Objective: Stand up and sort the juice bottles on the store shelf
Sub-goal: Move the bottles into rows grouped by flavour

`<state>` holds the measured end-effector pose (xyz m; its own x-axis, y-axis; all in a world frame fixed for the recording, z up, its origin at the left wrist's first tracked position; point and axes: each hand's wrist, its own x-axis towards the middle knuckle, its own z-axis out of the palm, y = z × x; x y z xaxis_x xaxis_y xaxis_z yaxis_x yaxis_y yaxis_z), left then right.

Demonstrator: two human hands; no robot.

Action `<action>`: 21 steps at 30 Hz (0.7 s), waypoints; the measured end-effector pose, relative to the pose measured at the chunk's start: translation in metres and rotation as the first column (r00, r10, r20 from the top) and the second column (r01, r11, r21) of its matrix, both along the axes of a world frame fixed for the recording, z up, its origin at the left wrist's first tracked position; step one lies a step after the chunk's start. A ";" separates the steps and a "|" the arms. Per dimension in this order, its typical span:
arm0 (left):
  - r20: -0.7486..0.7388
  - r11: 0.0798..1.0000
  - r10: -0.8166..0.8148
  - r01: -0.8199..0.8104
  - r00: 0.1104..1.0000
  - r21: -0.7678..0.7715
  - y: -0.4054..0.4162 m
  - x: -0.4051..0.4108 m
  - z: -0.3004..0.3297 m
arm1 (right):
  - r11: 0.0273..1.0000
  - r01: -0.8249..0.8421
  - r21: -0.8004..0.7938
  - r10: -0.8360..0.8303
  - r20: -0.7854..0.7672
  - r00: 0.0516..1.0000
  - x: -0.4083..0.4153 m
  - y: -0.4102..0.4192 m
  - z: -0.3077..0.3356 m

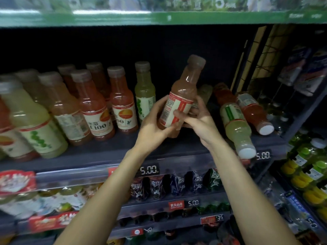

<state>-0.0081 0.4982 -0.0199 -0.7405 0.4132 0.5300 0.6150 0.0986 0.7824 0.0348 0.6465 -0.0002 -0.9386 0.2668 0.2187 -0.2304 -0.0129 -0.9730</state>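
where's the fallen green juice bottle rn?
Head view, right side: the green juice bottle lies on the shelf, cap outward, beside a fallen red bottle.

A bare stretch of shelf [123, 144] lay open between the standing green bottle [145, 96] and the fallen bottles [237, 128] at the right. Standing bottles [92, 106] crowded the left; the upper shelf [159, 18] capped the headroom.

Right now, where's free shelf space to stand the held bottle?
Bare shelf between the upright green bottle and the toppled green bottle, beneath the held orange bottle. Left is packed upright; right is cluttered with fallen bottles.
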 end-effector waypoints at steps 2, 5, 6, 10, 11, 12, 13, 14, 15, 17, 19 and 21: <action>-0.010 0.997 0.062 -0.062 0.998 -0.037 -0.007 -0.007 -0.004 | 0.984 0.074 0.159 -0.065 -0.062 0.996 -0.010 -0.009 -0.005; -0.067 0.983 0.174 -0.177 0.983 -0.054 -0.016 -0.010 -0.007 | 0.924 0.139 0.356 -0.101 -0.124 0.987 -0.020 -0.029 -0.009; -0.080 0.977 0.199 -0.204 0.977 -0.056 -0.019 -0.010 -0.008 | 0.908 0.153 0.391 -0.106 -0.140 0.985 -0.022 -0.035 -0.011; -0.104 0.951 0.292 -0.300 0.951 -0.070 -0.034 -0.013 -0.016 | 0.899 0.094 0.429 -0.053 -0.108 0.993 -0.032 -0.046 -0.016; -0.107 0.946 0.307 -0.315 0.946 -0.074 -0.038 -0.014 -0.018 | 0.905 0.057 0.421 -0.020 -0.092 0.996 -0.034 -0.047 -0.018; -0.115 0.939 0.326 -0.335 0.938 -0.076 -0.042 -0.013 -0.020 | 0.915 0.023 0.404 0.013 -0.085 0.996 -0.037 -0.048 -0.020; -0.126 0.932 0.343 -0.354 0.931 -0.079 -0.046 -0.012 -0.020 | 0.926 0.001 0.379 0.035 -0.089 0.995 -0.039 -0.048 -0.021; -0.135 0.927 0.353 -0.366 0.926 -0.086 -0.048 -0.011 -0.020 | 0.932 0.000 0.362 0.039 -0.100 0.994 -0.041 -0.046 -0.022; -0.141 0.923 0.356 -0.371 0.924 -0.097 -0.050 -0.009 -0.020 | 0.933 0.010 0.361 0.032 -0.110 0.993 -0.043 -0.045 -0.022; -0.156 0.923 0.346 -0.366 0.925 -0.120 -0.052 -0.007 -0.019 | 0.917 0.059 0.395 -0.014 -0.116 0.993 -0.046 -0.042 -0.024; -0.153 0.926 0.337 -0.357 0.929 -0.125 -0.053 -0.006 -0.019 | 0.925 0.075 0.373 -0.042 -0.097 0.994 -0.048 -0.042 -0.028; -0.140 0.930 0.337 -0.352 0.931 -0.105 -0.053 -0.005 -0.018 | 0.947 0.065 0.313 -0.042 -0.080 0.996 -0.048 -0.044 -0.030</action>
<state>-0.0129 0.4456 -0.0376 -0.7848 0.2130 0.5820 0.6121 0.4140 0.6738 -0.0127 0.6027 -0.0302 -0.9036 0.2227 0.3658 -0.2914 0.3062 -0.9063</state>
